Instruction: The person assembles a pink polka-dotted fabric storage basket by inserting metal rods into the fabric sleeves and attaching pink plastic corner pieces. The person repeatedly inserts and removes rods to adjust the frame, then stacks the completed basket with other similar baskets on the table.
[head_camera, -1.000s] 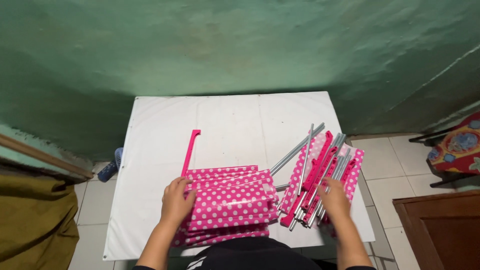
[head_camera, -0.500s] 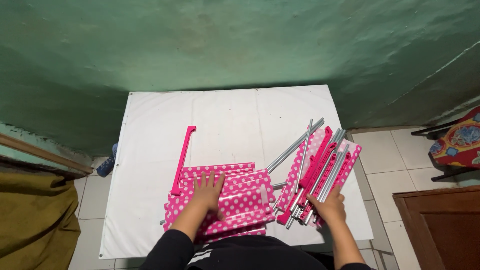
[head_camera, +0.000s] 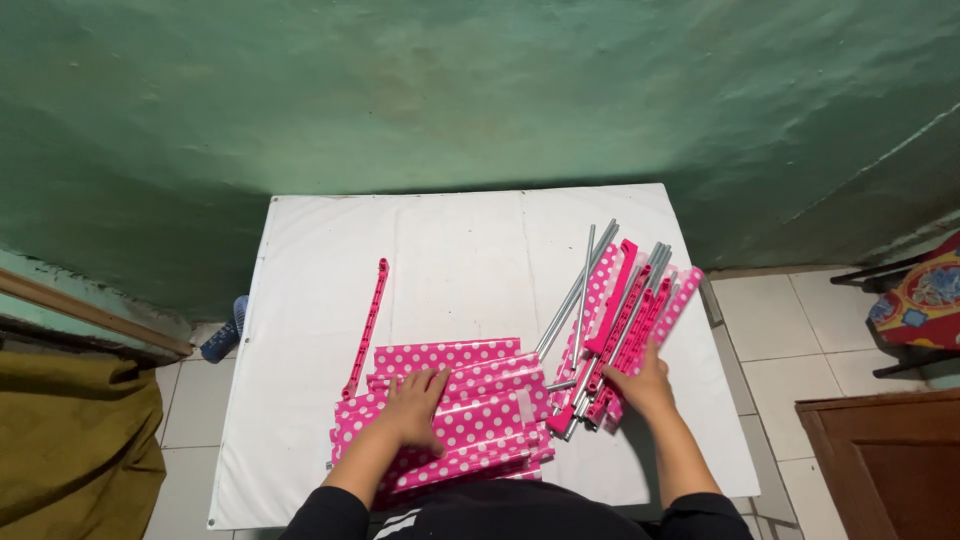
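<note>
Both hands (head_camera: 415, 405) lower on pink panels (head_camera: 480, 400)

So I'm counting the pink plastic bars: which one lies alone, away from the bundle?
The long pink bar on the white sheet, left of the polka-dot stack. The others lie with the grey tubes by the right hand.

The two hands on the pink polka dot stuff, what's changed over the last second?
The left hand slid from the left edge of the folded polka-dot fabric stack onto its top, palm flat. The right hand moved down along the bundle of grey rods and pink strips to its near end. The loose pink strip and the white sheet stayed put.
</note>
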